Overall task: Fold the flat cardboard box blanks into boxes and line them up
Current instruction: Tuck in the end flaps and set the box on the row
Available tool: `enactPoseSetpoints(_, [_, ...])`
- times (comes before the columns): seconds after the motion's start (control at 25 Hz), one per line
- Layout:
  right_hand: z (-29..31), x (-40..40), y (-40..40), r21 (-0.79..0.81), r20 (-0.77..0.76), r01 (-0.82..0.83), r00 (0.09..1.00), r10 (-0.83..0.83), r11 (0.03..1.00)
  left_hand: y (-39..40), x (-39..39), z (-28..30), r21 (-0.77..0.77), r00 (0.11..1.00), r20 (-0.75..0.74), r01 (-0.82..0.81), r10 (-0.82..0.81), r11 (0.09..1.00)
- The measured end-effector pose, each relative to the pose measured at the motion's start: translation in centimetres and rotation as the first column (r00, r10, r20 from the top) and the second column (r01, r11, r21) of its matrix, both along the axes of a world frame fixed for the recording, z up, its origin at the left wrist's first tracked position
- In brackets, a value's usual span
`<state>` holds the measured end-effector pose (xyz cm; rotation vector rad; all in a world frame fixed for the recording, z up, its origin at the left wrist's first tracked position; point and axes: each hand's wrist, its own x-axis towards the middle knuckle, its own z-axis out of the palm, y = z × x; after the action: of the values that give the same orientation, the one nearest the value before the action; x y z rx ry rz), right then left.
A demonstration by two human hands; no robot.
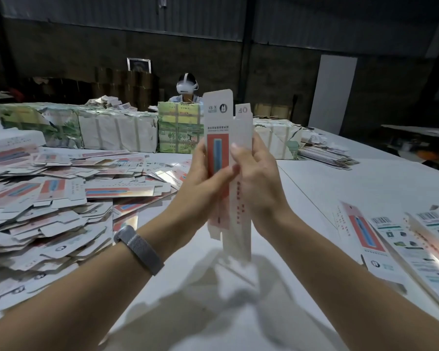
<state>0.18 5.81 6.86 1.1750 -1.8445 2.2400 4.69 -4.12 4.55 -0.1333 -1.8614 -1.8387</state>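
Cardboard blank (227, 158) held upright over the desk (327, 178), left hand (205, 178) gripping from 9 o'clock, right hand (257, 181) from 3, looks light, thin, creasable, so pinch the long edges mid-length.

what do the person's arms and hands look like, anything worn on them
Both forearms are bare, with no sleeves in view and no gloves. The left hand has a grey woven-mesh band round its wrist, like a watch or fitness strap. The right hand and its wrist carry nothing visible: no ring, strap or marking. Fingernails look short and unpainted.
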Motion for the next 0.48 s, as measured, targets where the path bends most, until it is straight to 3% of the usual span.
enactPoseSetpoints(0.12, [-0.4,0.9,-0.6,0.062,0.061,-0.151,0.987,0.148,0.987,0.6,0.2,0.4,0.0,0.991,0.063,0.12,-0.12,0.993])
enactPoseSetpoints(0.2, [-0.4,0.8,-0.5,0.043,-0.011,-0.138,0.99,0.139,0.989,0.4,0.4,0.5,0.036,0.985,0.065,0.159,-0.161,0.987])
enactPoseSetpoints(0.32, [0.5,-0.6,0.6,0.141,-0.271,0.236,0.943,-0.192,0.962,-0.3,1.1,0.9,0.031,0.957,0.091,0.273,-0.275,0.961])
enactPoseSetpoints(0.48, [1.5,-2.1,1.9,0.201,-0.53,0.448,0.797,-0.288,0.871,-1.2,2.3,1.9,0.013,0.907,0.169,0.389,-0.385,0.921])
